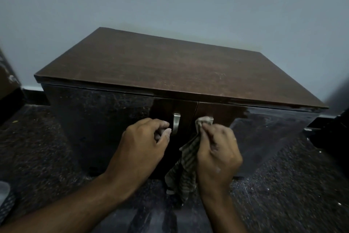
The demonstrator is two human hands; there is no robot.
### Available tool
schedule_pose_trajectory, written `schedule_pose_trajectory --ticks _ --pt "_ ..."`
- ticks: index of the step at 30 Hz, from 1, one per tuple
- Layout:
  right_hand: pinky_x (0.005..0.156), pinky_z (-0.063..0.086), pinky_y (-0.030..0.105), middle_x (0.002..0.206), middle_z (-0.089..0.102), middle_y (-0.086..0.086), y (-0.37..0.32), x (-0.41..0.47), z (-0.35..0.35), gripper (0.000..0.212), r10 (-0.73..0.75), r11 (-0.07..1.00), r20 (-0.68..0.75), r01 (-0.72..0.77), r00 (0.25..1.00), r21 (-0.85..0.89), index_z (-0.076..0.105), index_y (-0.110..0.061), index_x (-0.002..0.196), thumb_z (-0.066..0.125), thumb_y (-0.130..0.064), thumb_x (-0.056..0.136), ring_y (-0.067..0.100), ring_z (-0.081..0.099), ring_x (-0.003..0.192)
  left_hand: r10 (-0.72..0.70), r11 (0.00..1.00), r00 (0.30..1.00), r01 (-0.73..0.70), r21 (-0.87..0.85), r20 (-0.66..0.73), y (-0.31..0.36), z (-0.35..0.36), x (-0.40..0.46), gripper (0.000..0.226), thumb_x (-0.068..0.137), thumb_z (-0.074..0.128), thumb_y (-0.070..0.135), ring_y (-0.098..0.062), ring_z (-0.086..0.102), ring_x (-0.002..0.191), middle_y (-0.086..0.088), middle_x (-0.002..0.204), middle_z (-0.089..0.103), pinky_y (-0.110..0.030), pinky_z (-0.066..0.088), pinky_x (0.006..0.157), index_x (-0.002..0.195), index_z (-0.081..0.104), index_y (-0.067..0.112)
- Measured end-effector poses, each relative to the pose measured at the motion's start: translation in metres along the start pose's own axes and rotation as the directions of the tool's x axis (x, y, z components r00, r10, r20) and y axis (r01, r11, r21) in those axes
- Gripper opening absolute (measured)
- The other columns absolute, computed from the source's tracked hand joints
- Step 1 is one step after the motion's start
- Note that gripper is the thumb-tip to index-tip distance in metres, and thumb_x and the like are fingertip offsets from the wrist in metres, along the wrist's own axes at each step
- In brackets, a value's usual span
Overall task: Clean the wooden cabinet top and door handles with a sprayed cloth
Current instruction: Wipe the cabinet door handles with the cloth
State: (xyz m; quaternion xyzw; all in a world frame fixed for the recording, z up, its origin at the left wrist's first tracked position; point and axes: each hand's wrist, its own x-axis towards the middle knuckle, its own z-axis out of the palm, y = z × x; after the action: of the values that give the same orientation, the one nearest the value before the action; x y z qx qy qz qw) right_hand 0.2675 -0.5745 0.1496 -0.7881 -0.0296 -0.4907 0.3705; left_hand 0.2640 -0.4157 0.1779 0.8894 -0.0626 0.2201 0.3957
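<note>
Hands working low centre of frame — right hand is gripping striped cloth over right door handle; left hand is curling, holding nothing, beside left handle — wooden cabinet filling mid-frame.

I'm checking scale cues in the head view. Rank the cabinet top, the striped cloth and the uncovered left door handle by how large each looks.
1. cabinet top, by far the largest.
2. striped cloth, partly hidden by the right hand and nearer the camera.
3. left door handle, the smallest.
</note>
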Motion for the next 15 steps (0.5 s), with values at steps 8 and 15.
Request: schedule_pose_trajectory --ticks 8,15 --pt "0.097 0.043 0.016 0.099 0.07 0.01 -0.021 0.033 0.02 0.016 -0.179 0.984 0.06 0.179 0.982 -0.006 0.075 -0.001 0.1 0.069 0.007 0.088 0.025 0.064 0.095 0.024 1.0 1.0 -0.024 0.019 0.011 0.0 0.0 0.0 0.018 0.084 0.072 0.022 0.001 0.062 0.077 0.013 0.089 0.069 0.0 0.041 0.07 0.101 0.075 0.019" --pt "0.088 0.041 0.014 0.09 0.07 0.011 -0.031 0.032 0.028 0.008 -0.119 0.993 0.001 0.119 0.993 -0.008 0.074 0.002 0.09 0.07 0.008 0.086 0.023 0.061 0.086 0.069 0.998 0.998 -0.069 0.014 -0.006 0.0 -0.003 0.001 0.024 0.085 0.07 0.021 -0.005 0.063 0.089 0.009 0.099 0.068 -0.002 0.039 0.079 0.108 0.072 0.017"
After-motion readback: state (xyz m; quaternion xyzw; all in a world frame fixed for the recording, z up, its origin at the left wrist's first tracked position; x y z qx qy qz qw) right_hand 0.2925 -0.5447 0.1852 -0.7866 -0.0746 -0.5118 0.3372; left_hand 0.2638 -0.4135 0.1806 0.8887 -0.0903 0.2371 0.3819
